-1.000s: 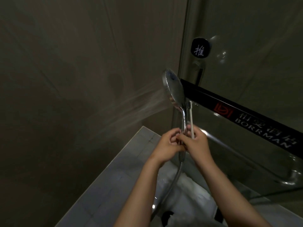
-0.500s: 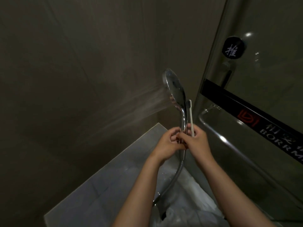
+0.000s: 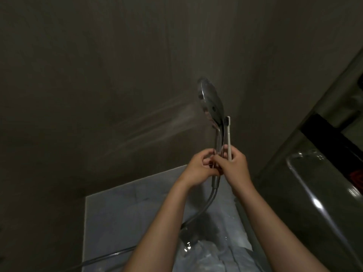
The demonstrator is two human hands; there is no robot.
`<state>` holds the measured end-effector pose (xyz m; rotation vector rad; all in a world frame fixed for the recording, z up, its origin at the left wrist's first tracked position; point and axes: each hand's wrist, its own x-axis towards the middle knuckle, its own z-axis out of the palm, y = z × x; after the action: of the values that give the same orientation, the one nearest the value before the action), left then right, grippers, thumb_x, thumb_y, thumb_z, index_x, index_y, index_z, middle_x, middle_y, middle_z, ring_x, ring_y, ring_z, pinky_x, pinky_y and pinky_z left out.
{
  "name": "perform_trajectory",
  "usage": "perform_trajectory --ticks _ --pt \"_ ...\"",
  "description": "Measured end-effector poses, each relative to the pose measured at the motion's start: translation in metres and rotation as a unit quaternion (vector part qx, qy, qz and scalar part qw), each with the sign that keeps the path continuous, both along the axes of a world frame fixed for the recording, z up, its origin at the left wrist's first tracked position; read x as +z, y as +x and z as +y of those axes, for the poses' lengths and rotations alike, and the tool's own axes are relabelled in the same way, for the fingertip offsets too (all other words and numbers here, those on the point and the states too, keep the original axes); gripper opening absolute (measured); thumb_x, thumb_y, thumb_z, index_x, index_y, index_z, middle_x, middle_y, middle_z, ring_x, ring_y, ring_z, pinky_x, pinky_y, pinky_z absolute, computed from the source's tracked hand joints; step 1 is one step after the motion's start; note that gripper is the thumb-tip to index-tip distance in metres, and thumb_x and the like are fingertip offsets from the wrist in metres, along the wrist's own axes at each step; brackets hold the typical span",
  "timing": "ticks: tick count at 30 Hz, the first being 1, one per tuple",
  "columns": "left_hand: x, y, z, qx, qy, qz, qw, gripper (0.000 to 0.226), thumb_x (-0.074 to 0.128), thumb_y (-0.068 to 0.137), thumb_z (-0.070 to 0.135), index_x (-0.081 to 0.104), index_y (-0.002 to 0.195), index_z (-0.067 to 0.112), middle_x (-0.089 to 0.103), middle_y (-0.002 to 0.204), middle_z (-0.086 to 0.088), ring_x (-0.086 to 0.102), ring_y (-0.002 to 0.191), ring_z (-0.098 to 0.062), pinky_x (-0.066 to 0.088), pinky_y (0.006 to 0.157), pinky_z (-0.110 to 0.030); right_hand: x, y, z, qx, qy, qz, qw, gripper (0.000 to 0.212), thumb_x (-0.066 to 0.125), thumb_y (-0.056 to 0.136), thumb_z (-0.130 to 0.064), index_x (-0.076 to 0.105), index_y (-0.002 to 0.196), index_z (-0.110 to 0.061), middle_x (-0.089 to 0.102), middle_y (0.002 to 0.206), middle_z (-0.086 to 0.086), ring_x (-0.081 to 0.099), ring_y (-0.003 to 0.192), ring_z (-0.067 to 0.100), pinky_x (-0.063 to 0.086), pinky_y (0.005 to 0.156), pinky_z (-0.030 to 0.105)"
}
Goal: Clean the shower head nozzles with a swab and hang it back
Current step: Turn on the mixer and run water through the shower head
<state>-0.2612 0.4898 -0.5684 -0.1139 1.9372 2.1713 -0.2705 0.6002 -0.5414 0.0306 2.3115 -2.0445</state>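
- Head view, closest to you: your two forearms point(image 3: 157, 232) reach up from the bottom edge and converge towards the middle.
- Under them lie pale grey floor tiles point(image 3: 117, 213), wet and glinting near the bottom centre. A metal hose point(image 3: 206, 205) climbs from there in a curve to the base of the handle.
- Your left hand point(image 3: 198, 167) has its fingers curled round the lower handle of the shower head point(image 3: 211, 101), knuckles towards you.
- Your right hand point(image 3: 233, 165) sits against the left one, touching it. Its fingers are curled too, pinching a toothbrush point(image 3: 228, 134) by the lower end of its white handle. The fingertips also reach across onto the shower handle.
- The toothbrush stands upright just beside the chrome handle, on its right. Its dark bristles end level with the neck of the shower head.
- The shower head is held up above both hands, edge-on to you, its face turned left.
- A spray point(image 3: 157, 126) of water streams from that face, fanning leftward and slightly downward.
- Behind it all is a dark, matte wall point(image 3: 98, 55), which the spray heads towards.
- Off to the right stands a glass door point(image 3: 294, 193) with a black band point(image 3: 334, 134) across it and a chrome bar point(image 3: 306, 185) below that.
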Motion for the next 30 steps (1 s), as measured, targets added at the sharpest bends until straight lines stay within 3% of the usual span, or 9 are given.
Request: perform_trajectory --ticks 3,8,12,20,24,30 --pt "0.002 0.012 -0.019 0.037 -0.001 0.003 0.999 0.053 0.054 0.07 -0.031 0.048 0.106 0.008 0.066 0.089 -0.001 0.066 0.07 0.003 0.056 0.07 -0.016 -0.001 0.002 -0.021 0.047 -0.004 -0.001 0.999 0.019 0.065 0.075 0.007 0.053 0.074 -0.007 0.05 0.06 0.004 0.048 0.055 0.009 0.042 0.048 0.016" --pt "0.005 0.038 -0.052 0.096 -0.008 0.006 0.995 0.051 0.056 0.07 -0.03 0.052 0.091 0.017 0.072 0.069 0.013 0.066 0.069 0.004 0.054 0.067 -0.014 -0.001 0.009 -0.057 0.117 -0.008 0.0 0.993 0.03 0.064 0.076 0.009 0.046 0.066 -0.013 0.045 0.058 0.002 0.042 0.047 0.0 0.039 0.045 0.013" --pt "0.002 0.063 -0.077 0.164 -0.002 0.004 0.987 0.05 0.057 0.07 -0.028 0.054 0.092 0.017 0.072 0.072 0.011 0.066 0.071 0.001 0.054 0.069 -0.015 -0.006 0.021 -0.087 0.184 -0.008 -0.001 0.983 0.018 0.065 0.076 0.007 0.051 0.076 -0.005 0.046 0.065 0.011 0.045 0.062 0.016 0.04 0.048 0.018" --pt "-0.001 0.127 -0.117 0.298 0.002 0.006 0.954 0.054 0.057 0.071 -0.026 0.052 0.118 -0.001 0.065 0.094 -0.007 0.066 0.077 -0.004 0.056 0.075 -0.019 -0.011 0.059 -0.146 0.326 0.007 0.003 0.945 0.008 0.066 0.076 0.005 0.059 0.08 0.001 0.058 0.066 0.011 0.055 0.064 0.017 0.045 0.052 0.02" --pt "0.003 0.161 -0.135 0.355 0.001 0.005 0.935 0.051 0.057 0.073 -0.025 0.054 0.112 0.006 0.066 0.093 -0.007 0.067 0.076 -0.004 0.055 0.073 -0.018 -0.01 0.081 -0.175 0.389 0.014 0.001 0.921 0.015 0.067 0.075 0.001 0.061 0.088 0.008 0.063 0.079 0.028 0.057 0.068 0.022 0.047 0.061 0.032" --pt "0.005 0.213 -0.166 0.427 -0.011 -0.002 0.904 0.049 0.059 0.073 -0.024 0.057 0.101 0.017 0.066 0.096 -0.005 0.067 0.081 -0.006 0.056 0.076 -0.02 -0.005 0.123 -0.219 0.478 0.008 -0.008 0.878 0.019 0.069 0.074 -0.001 0.061 0.089 0.008 0.063 0.085 0.032 0.059 0.071 0.025 0.049 0.065 0.036"
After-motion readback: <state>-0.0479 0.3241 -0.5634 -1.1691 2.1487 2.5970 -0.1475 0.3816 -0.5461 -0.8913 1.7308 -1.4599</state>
